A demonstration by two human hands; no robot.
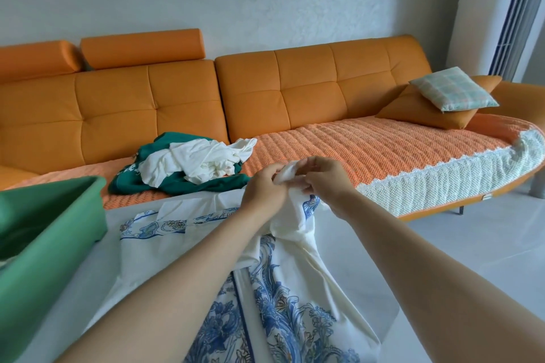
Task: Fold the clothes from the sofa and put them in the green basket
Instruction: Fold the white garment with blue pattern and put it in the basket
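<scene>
A white garment with a blue floral print point(283, 289) is spread on a white table in front of me. My left hand point(264, 188) and my right hand point(324, 183) are close together above it, both pinching a bunched white edge of that garment. On the orange sofa point(177, 103) lies a pile of a crumpled white garment point(194, 163) on top of a dark green garment point(206, 186). The green basket point(44, 250) stands at the left on the table, its inside mostly hidden.
The white table point(97, 274) sits right against the sofa seat, which has an orange quilted cover with a white lace edge point(413, 186). An orange cushion and a checked cushion point(454, 88) rest at the sofa's right end. Pale floor extends to the right.
</scene>
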